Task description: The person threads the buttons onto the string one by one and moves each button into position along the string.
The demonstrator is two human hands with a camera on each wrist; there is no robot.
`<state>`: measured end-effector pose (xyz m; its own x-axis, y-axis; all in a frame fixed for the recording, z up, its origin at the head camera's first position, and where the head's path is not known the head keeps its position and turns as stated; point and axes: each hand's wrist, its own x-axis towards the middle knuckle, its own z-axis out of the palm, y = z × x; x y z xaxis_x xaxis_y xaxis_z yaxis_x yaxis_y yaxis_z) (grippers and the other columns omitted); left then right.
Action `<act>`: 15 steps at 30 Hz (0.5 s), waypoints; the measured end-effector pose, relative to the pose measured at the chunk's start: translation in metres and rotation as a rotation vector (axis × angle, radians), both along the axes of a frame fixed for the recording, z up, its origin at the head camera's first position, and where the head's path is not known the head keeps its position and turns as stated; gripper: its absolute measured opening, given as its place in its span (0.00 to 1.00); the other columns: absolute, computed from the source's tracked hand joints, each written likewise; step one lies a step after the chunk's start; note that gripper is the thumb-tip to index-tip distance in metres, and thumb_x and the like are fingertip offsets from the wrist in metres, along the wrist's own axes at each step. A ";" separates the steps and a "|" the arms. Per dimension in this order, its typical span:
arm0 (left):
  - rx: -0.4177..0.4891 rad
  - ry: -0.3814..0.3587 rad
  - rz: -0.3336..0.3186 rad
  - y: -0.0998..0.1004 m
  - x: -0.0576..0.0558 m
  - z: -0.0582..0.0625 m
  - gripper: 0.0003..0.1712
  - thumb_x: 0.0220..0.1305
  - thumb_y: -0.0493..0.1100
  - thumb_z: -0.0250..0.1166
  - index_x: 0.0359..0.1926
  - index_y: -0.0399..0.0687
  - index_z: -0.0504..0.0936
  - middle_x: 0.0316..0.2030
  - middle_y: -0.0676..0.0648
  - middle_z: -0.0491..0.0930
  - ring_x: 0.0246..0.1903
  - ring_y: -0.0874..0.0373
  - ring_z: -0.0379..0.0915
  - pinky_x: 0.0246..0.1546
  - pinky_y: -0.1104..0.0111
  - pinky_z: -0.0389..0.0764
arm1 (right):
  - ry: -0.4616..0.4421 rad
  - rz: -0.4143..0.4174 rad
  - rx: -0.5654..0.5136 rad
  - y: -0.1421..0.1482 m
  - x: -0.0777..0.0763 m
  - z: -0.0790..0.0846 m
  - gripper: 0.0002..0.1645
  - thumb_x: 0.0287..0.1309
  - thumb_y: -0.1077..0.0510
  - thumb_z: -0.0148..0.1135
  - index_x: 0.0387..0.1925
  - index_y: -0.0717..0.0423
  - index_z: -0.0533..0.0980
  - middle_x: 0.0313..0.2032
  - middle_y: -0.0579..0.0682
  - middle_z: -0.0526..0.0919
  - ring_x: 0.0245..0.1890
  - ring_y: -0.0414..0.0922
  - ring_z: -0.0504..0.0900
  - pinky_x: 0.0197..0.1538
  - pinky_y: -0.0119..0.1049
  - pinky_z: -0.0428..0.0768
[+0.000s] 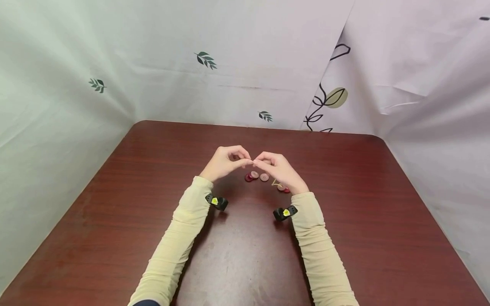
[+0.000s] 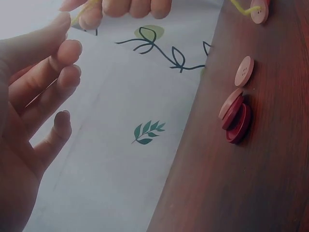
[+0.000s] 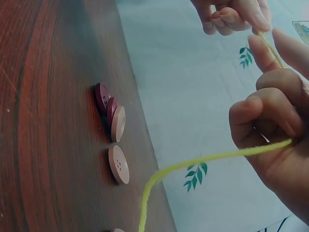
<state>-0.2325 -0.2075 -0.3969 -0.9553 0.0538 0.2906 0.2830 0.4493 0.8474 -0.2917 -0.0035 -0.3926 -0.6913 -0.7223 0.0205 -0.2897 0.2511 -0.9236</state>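
Observation:
Both hands are raised above the table with their fingertips almost meeting. Thumb and finger of my left hand (image 1: 227, 162) pinch one end of a yellow string (image 3: 217, 155). My right hand (image 1: 281, 170) holds the same string, which passes between its thumb and index finger and under its curled fingers. From there it hangs to a pale pink button (image 2: 259, 13) on the table, where its end meets the button. Another pale pink button (image 1: 264, 177) lies flat beside a small overlapping pile of a pale pink button (image 3: 118, 124) and dark red buttons (image 3: 102, 97).
The dark red-brown wooden table (image 1: 237, 263) has rounded far corners. Pale cloth (image 1: 160, 38) with leaf prints surrounds its back and sides. Partly behind the right wrist, a red button (image 1: 287, 190) lies against the pale one. Each wrist wears a black camera (image 1: 219, 203).

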 end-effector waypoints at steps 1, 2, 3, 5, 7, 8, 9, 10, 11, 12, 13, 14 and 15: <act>-0.001 -0.005 -0.006 0.000 0.000 0.000 0.07 0.56 0.43 0.72 0.33 0.46 0.84 0.25 0.41 0.83 0.27 0.48 0.79 0.27 0.71 0.74 | -0.013 0.000 -0.002 0.000 0.000 0.000 0.16 0.65 0.46 0.59 0.41 0.55 0.79 0.38 0.64 0.85 0.27 0.54 0.76 0.18 0.35 0.63; -0.002 -0.009 -0.011 0.000 0.000 0.000 0.07 0.56 0.43 0.72 0.33 0.46 0.84 0.25 0.42 0.83 0.27 0.49 0.79 0.28 0.72 0.74 | -0.021 0.001 -0.002 0.000 0.000 0.000 0.17 0.65 0.46 0.59 0.41 0.55 0.79 0.38 0.65 0.85 0.27 0.57 0.76 0.17 0.36 0.64; -0.003 -0.011 -0.017 0.000 0.001 0.000 0.07 0.56 0.43 0.72 0.32 0.46 0.84 0.25 0.42 0.83 0.26 0.50 0.79 0.28 0.71 0.74 | -0.025 0.001 -0.001 0.001 0.000 0.000 0.18 0.64 0.45 0.59 0.41 0.56 0.79 0.38 0.65 0.85 0.29 0.61 0.77 0.17 0.37 0.64; -0.006 -0.015 -0.028 0.001 0.001 0.001 0.07 0.56 0.44 0.72 0.32 0.47 0.84 0.25 0.44 0.83 0.25 0.54 0.79 0.28 0.71 0.75 | -0.026 0.000 0.001 0.001 0.000 0.000 0.19 0.64 0.45 0.60 0.41 0.57 0.79 0.37 0.65 0.86 0.32 0.64 0.77 0.18 0.40 0.67; -0.017 -0.011 -0.036 0.001 0.001 0.001 0.06 0.57 0.43 0.72 0.32 0.47 0.84 0.24 0.45 0.83 0.25 0.55 0.79 0.28 0.71 0.75 | -0.014 -0.003 0.003 0.002 -0.001 0.000 0.20 0.63 0.45 0.61 0.42 0.58 0.79 0.37 0.64 0.86 0.34 0.65 0.78 0.20 0.43 0.69; -0.023 -0.007 -0.042 0.001 0.001 0.001 0.06 0.57 0.43 0.71 0.32 0.48 0.84 0.24 0.46 0.83 0.25 0.53 0.79 0.28 0.71 0.75 | -0.006 -0.007 0.007 0.002 -0.001 0.000 0.19 0.63 0.45 0.61 0.42 0.57 0.79 0.36 0.63 0.86 0.34 0.65 0.78 0.21 0.43 0.70; -0.031 -0.002 -0.048 0.001 0.001 0.001 0.05 0.57 0.43 0.71 0.32 0.48 0.84 0.24 0.47 0.82 0.26 0.51 0.79 0.27 0.71 0.75 | -0.004 -0.010 0.006 0.003 -0.001 0.000 0.18 0.63 0.45 0.61 0.42 0.56 0.79 0.35 0.63 0.86 0.34 0.64 0.78 0.21 0.43 0.70; -0.045 0.003 -0.053 0.001 0.000 0.000 0.05 0.57 0.43 0.71 0.32 0.48 0.84 0.24 0.48 0.83 0.26 0.51 0.79 0.27 0.71 0.74 | 0.002 -0.011 0.009 0.003 -0.002 0.000 0.16 0.63 0.46 0.61 0.41 0.54 0.80 0.34 0.62 0.87 0.33 0.63 0.79 0.22 0.44 0.71; -0.063 0.007 -0.057 0.001 0.000 -0.001 0.05 0.57 0.43 0.71 0.33 0.48 0.84 0.24 0.48 0.83 0.27 0.51 0.79 0.28 0.71 0.74 | 0.007 -0.012 0.009 0.004 -0.002 0.000 0.15 0.62 0.46 0.62 0.41 0.54 0.80 0.32 0.60 0.87 0.32 0.61 0.79 0.22 0.44 0.71; -0.080 0.008 -0.062 0.001 -0.001 -0.001 0.05 0.57 0.43 0.71 0.33 0.49 0.84 0.25 0.49 0.83 0.28 0.51 0.79 0.29 0.71 0.75 | 0.011 -0.013 0.012 0.004 -0.003 0.000 0.14 0.62 0.47 0.62 0.40 0.53 0.80 0.30 0.58 0.87 0.30 0.58 0.79 0.22 0.43 0.70; -0.100 0.009 -0.065 0.001 -0.002 -0.002 0.06 0.57 0.42 0.71 0.34 0.49 0.84 0.26 0.49 0.83 0.29 0.51 0.79 0.30 0.70 0.75 | 0.014 -0.013 0.014 0.005 -0.003 0.000 0.13 0.62 0.47 0.62 0.39 0.52 0.80 0.28 0.55 0.87 0.28 0.54 0.79 0.22 0.42 0.70; -0.122 0.009 -0.073 0.001 -0.003 -0.003 0.07 0.57 0.42 0.71 0.36 0.49 0.83 0.28 0.49 0.83 0.30 0.52 0.79 0.32 0.70 0.77 | 0.020 -0.014 0.019 0.006 -0.004 0.000 0.13 0.62 0.48 0.62 0.39 0.53 0.80 0.26 0.52 0.87 0.25 0.50 0.77 0.22 0.40 0.69; -0.144 0.004 -0.079 0.001 -0.004 -0.005 0.08 0.57 0.42 0.71 0.38 0.48 0.83 0.29 0.49 0.83 0.32 0.54 0.79 0.35 0.69 0.78 | 0.017 -0.015 0.023 0.007 -0.005 -0.001 0.14 0.62 0.48 0.62 0.39 0.54 0.80 0.24 0.49 0.85 0.20 0.47 0.73 0.20 0.39 0.68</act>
